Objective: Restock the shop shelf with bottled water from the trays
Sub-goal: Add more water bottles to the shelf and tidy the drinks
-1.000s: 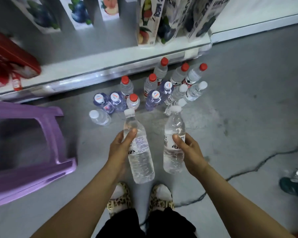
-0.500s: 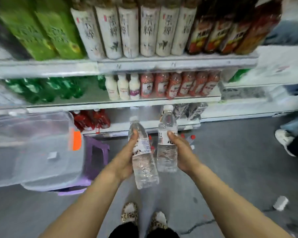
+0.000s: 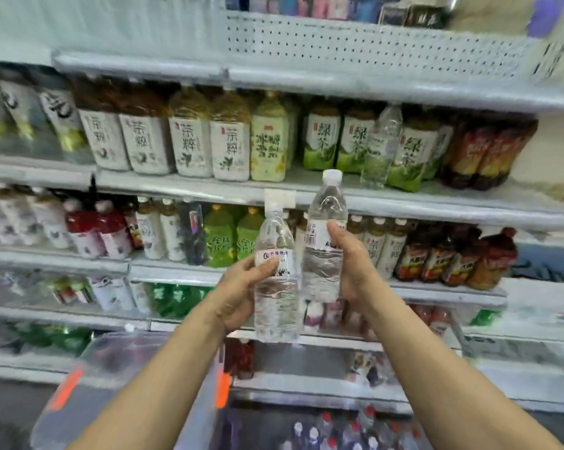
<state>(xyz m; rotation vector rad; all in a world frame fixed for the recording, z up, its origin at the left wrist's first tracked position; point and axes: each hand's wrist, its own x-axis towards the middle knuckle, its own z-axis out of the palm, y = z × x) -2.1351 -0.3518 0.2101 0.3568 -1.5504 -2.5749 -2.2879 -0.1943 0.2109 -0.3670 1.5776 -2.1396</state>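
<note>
Both bottles I see are clear, glossy plastic: the left water bottle (image 3: 276, 297) ribbed low down, the right water bottle (image 3: 326, 241) with a white printed label. The shelf edge (image 3: 176, 187) looks like smooth, pale painted metal, and the far back panel (image 3: 371, 47) is perforated sheet. Near left, the storage bin (image 3: 128, 362) is cloudy translucent plastic.
</note>
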